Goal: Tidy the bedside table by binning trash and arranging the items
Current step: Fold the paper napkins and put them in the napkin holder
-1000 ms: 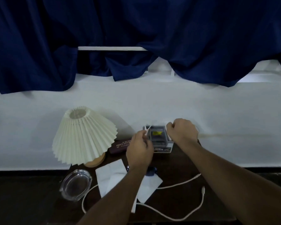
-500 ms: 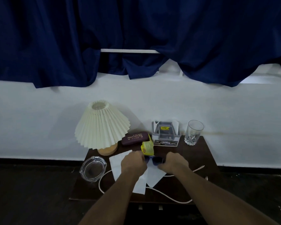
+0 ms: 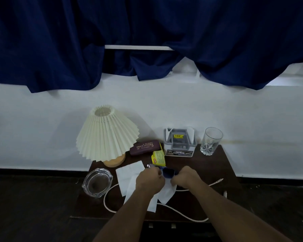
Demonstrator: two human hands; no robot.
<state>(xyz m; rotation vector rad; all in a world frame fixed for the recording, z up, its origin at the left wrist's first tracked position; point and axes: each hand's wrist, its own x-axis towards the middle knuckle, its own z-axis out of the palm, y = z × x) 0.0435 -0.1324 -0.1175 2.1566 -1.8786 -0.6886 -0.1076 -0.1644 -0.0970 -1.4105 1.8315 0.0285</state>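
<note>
Both my hands meet over the middle of the dark bedside table (image 3: 215, 170). My left hand (image 3: 150, 180) and my right hand (image 3: 186, 177) each grip an end of a pair of blue sunglasses (image 3: 167, 172), held just above white tissues (image 3: 128, 173) spread on the tabletop. A maroon glasses case (image 3: 144, 147) lies shut behind them beside the lamp. A small yellow box (image 3: 158, 157) sits between the case and the sunglasses.
A pleated cream lamp (image 3: 106, 135) stands at the back left, a glass ashtray (image 3: 97, 184) at the front left. A grey organiser (image 3: 180, 143) and a drinking glass (image 3: 211, 141) stand along the back. A white cable (image 3: 182, 212) loops across the front.
My hands left the grey organiser at the back and came down to the table's middle, where they took hold of the blue sunglasses. The view pulled back from the table.
</note>
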